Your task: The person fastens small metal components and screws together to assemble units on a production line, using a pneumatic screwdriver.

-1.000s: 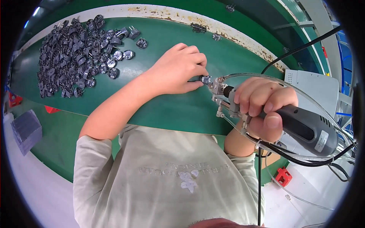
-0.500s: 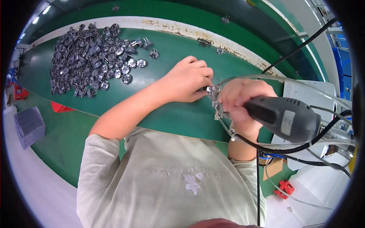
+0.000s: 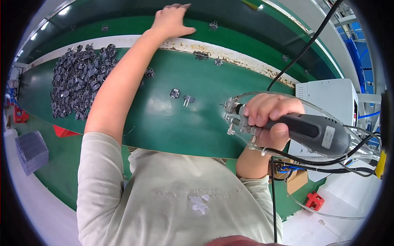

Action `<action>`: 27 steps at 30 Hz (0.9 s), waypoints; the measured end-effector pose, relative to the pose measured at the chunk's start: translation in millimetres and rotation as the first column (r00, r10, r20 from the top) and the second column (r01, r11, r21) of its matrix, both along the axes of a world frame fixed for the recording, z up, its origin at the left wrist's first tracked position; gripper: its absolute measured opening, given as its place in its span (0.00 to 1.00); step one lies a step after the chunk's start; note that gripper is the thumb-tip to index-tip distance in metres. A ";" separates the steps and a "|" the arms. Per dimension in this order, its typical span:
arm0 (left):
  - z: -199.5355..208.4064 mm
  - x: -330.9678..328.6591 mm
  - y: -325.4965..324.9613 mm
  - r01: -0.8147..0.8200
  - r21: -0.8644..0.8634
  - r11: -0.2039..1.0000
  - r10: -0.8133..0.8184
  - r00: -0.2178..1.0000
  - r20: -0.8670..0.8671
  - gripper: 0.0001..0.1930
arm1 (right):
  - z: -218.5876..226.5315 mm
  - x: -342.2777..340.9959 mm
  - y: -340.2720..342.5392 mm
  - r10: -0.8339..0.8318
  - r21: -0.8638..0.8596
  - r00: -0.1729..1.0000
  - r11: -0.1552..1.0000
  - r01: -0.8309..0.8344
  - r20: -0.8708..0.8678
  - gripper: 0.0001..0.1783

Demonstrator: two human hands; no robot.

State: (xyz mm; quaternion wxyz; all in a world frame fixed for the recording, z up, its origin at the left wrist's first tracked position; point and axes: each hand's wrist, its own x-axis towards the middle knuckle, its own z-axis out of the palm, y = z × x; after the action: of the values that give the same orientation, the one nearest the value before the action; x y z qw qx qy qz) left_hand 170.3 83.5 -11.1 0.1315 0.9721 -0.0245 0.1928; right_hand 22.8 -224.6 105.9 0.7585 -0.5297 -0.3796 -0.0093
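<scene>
My left hand (image 3: 170,22) reaches over the far green belt, fingers stretched and thumb apart, with nothing visible in it. My right hand (image 3: 273,117) is wrapped round a grey electric screwdriver (image 3: 316,131), held nearly level above the worktable. The tool's metal nozzle (image 3: 230,110) points left, with a clear tube running to it. Left of the nozzle, a round dark part (image 3: 175,93) and a part with two metal pins (image 3: 188,100) lie on the green tabletop (image 3: 172,127). My left forearm partly covers a big pile of similar parts (image 3: 76,82).
A pale, rust-marked ledge (image 3: 246,63) divides the table from the belt, where single parts (image 3: 213,25) lie apart. A white machine (image 3: 328,102) stands at the right. Black cables (image 3: 303,57) and tubes hang around the tool. A grey box (image 3: 30,151) is at the lower left.
My left hand has left the screwdriver's nozzle, where it held a small part, and swung far and left over the belt, its fingers opening. My right hand keeps hold of the screwdriver.
</scene>
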 end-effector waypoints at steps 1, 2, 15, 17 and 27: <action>-2.5 6.1 -11.8 0.045 -0.020 0.999 -0.042 0.987 0.156 0.31 | -1.4 -1.3 -0.7 -0.002 0.001 1.000 1.000 0.002 0.007 0.20; -2.3 13.0 -22.0 0.244 -0.039 0.969 -0.230 0.950 0.209 0.31 | -1.6 -1.7 -2.7 0.009 -0.008 1.000 1.000 -0.009 0.009 0.20; 38.4 -154.8 -103.6 0.575 -0.161 0.802 -0.595 0.794 -0.127 0.17 | 3.0 9.3 -3.7 -0.009 0.150 0.999 0.989 0.014 -0.039 0.20; 29.3 -171.8 -108.8 0.526 -0.248 0.813 -0.567 0.813 -0.135 0.18 | 0.8 8.2 -2.4 -0.023 0.141 0.998 0.990 0.031 -0.056 0.20; 19.5 -177.1 -96.5 0.525 -0.251 0.813 -0.553 0.832 -0.052 0.14 | -10.5 5.6 12.0 -0.020 0.094 0.998 0.995 0.024 -0.054 0.18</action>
State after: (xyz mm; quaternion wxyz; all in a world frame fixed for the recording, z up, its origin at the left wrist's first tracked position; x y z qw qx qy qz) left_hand -6.8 -13.0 8.4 0.2916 0.9136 -0.2690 0.0893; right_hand 28.4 -212.6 95.4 0.7922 -0.4976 -0.3527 -0.0215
